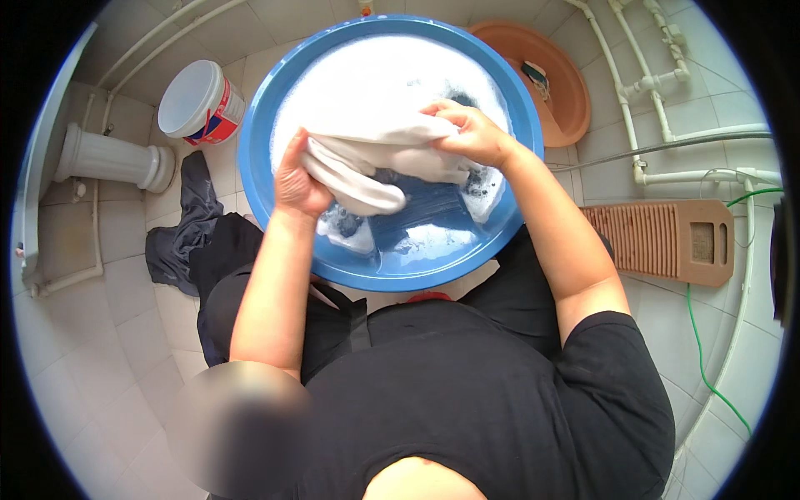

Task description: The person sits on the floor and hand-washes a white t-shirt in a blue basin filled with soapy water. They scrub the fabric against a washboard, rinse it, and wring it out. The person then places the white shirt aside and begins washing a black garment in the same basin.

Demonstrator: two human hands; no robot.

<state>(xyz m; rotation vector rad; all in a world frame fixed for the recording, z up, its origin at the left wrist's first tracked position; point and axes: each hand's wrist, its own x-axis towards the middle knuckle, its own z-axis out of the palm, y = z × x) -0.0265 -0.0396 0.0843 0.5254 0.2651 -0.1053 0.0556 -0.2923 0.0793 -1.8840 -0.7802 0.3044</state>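
1. Head view: the white cloth (354, 185) hangs bunched between both hands, above the blue basin (254, 158), its lower fold dropping toward the water (429, 208).
2. The left hand (302, 185) grips the cloth's left end, thumb up along the edge, most fingers hidden behind it. The right hand (475, 137) pinches the other end between thumb and fingers.
3. Wet, soapy fabric could slide out of either grasp, since suds make it slick; an end let go would likely flop into the water and splash.
4. White foam (358, 79) covers the basin's far half. A hard tug or sudden drop could push suds over the rim onto the tiles, leaving them slippery.
5. A dark garment (179, 242) lies on the floor left of the basin, near enough that spilled water might soak it.
6. On the right, the ribbed brown washboard (637, 242) bears a small panel beside its handle slot; any marks there are too small to read.
7. Beyond the basin's left side, the white bucket (187, 100) wears a red and blue printed label (223, 117), its lettering too indistinct to make out.
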